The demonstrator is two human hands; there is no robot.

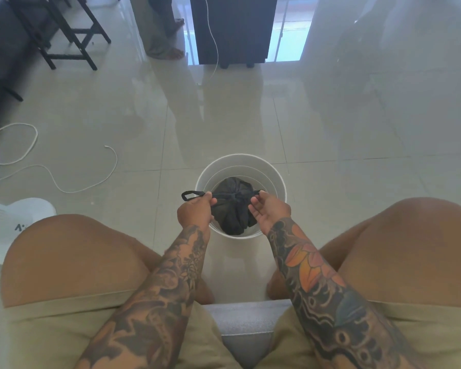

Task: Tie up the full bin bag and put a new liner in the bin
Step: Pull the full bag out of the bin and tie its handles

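A round white bin [277, 182] stands on the tiled floor between my knees. Inside it sits a full black bin bag [230, 209], its top gathered into a knot at the middle. My left hand [194, 210] pinches one black handle strap [192, 195], whose loop sticks out to the left over the bin's rim. My right hand [269, 210] holds the other strap end at the knot's right side between thumb and fingertips, palm turned up. Both straps are pulled sideways, away from each other.
I sit on a grey cushion [246, 326]. A white fan base [19, 227] stands at the left, with a white cable [64, 182] looped on the floor. Black stools [72, 35], a standing person's feet [171, 49] and a dark cabinet [232, 30] are far ahead.
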